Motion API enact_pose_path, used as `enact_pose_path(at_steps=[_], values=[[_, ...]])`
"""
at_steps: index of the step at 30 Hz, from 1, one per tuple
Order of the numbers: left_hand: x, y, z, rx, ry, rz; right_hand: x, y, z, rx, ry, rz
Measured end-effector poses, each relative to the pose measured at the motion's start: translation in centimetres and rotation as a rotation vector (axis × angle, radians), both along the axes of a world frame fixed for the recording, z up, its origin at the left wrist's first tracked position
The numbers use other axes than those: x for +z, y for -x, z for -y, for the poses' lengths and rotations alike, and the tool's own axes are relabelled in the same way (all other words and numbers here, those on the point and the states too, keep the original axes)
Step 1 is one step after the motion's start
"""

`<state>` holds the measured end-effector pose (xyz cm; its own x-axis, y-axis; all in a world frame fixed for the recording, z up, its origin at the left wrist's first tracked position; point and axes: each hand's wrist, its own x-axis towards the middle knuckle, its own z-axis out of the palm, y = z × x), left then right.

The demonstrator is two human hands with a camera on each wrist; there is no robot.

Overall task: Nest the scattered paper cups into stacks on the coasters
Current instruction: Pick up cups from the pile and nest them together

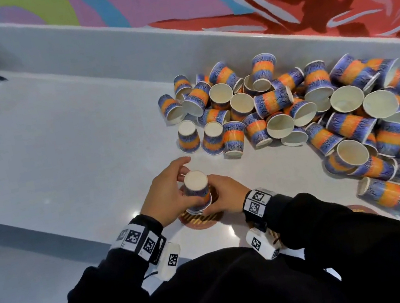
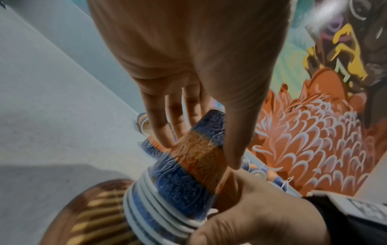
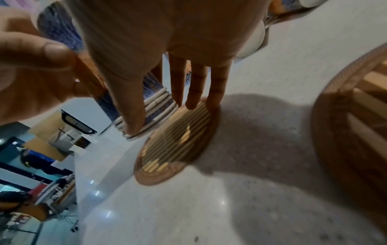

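A stack of nested paper cups [image 1: 197, 191], blue with an orange band, stands upside down on a round brown slatted coaster [image 1: 200, 222] near the counter's front edge. My left hand [image 1: 172, 195] grips the stack's upper part from the left, thumb and fingers around the top cup [image 2: 194, 149]. My right hand [image 1: 223, 195] holds the stack from the right, its thumb on the white rims [image 3: 146, 116] at the base and its fingertips down by the coaster [image 3: 178, 145]. A big pile of loose cups [image 1: 319, 110] lies to the right.
Two single cups [image 1: 188, 137] stand upside down just beyond my hands. A second coaster [image 3: 356, 124] lies to the right, near my right wrist. The grey counter [image 1: 60, 148] has a raised back wall [image 1: 96, 44] before a colourful mural.
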<state>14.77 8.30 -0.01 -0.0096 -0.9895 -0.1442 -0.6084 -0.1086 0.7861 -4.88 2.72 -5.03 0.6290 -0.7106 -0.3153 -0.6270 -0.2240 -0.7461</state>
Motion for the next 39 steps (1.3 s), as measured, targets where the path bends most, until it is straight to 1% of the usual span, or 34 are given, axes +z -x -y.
enact_pose_path(at_steps=[2, 5, 10, 14, 18, 23, 27, 32, 39], values=[[-1.1, 0.1, 0.1, -0.053, -0.013, 0.069, -0.4, -0.2, 0.1, 0.004, 0.025, -0.037], [-2.9, 0.4, 0.1, -0.117, -0.092, 0.151, -1.0, -0.2, 0.2, 0.046, 0.046, -0.079], [-5.2, 0.9, 0.1, -0.079, -0.187, 0.239, -1.5, 0.0, 0.6, 0.035, 0.051, -0.107], [-5.7, 1.5, 0.1, -0.065, -0.173, 0.278, -1.8, 0.2, 0.7, 0.059, 0.095, -0.143], [-5.8, 2.4, 0.5, -0.065, -0.142, 0.272, -1.6, 1.0, 1.1, 0.052, 0.1, -0.182], [-5.6, 5.1, 2.4, -0.105, -0.117, 0.246, -1.2, 3.6, 2.6, 0.01, 0.09, -0.246], [-5.5, 6.5, 3.6, -0.122, -0.104, 0.244, -1.2, 5.0, 3.0, -0.044, 0.094, -0.238], [-5.7, 6.7, 4.2, -0.115, -0.101, 0.228, -1.0, 5.2, 3.4, -0.05, 0.085, -0.224], [-6.3, 6.4, 3.2, -0.057, -0.052, 0.162, -1.1, 4.4, 3.0, -0.043, 0.116, -0.21]])
